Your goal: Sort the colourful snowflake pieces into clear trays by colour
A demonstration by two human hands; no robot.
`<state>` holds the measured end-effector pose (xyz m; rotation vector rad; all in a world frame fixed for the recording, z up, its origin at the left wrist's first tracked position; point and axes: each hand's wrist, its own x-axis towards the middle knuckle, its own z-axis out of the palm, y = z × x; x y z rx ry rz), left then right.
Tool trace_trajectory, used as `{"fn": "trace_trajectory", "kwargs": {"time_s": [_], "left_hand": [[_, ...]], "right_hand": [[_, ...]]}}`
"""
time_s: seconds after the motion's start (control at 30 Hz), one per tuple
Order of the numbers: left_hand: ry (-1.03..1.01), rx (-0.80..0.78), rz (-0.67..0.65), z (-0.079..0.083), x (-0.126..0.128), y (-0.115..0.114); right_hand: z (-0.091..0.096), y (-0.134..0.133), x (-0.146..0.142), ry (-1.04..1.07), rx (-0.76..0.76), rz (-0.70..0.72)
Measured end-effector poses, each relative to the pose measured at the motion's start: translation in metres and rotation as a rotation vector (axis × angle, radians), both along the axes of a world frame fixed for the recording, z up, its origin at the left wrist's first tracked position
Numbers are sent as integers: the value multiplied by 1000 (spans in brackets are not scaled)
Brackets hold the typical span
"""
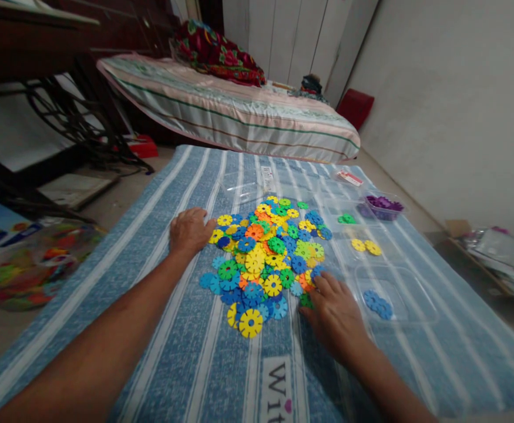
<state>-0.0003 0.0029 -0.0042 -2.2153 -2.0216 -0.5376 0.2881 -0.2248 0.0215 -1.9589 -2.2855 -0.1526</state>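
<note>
A pile of flat, notched plastic discs [254, 260] in yellow, blue, green and orange lies in the middle of the table. My left hand [190, 231] rests at the pile's left edge, thumb apart from the fingers and near a yellow disc [215, 236]. At the right edge is my right hand [336, 308], its fingers and thumb spread around a green disc [306, 301]. Its fingertips reach the outer discs, and I see nothing gripped. Right of it, a clear plastic tray [424, 302] holds blue discs [378, 304].
Further clear trays hold yellow discs [366, 247] and green discs [347, 219]. A clear tub [403, 208] contains purple discs. A striped blue cloth [160, 211] covers the table. Beyond stands a bed [239, 117]; a sewing machine stand [71, 117] is at left.
</note>
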Motion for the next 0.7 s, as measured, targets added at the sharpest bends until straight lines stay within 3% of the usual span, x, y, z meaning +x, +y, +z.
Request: {"fn": "trace_trajectory", "kwargs": {"time_s": [0.13,0.5,0.6,0.7], "left_hand": [[13,-2,6,0,0,0],[15,2,15,-2,-1,1],[18,-6,19,-1,0,2],[30,-14,17,1,1,0]], "right_hand": [[-10,0,2,-18,22,4],[-17,5,13,116,263,201],[-12,9,18,157,249,221],[3,23,30,126,241,235]]}}
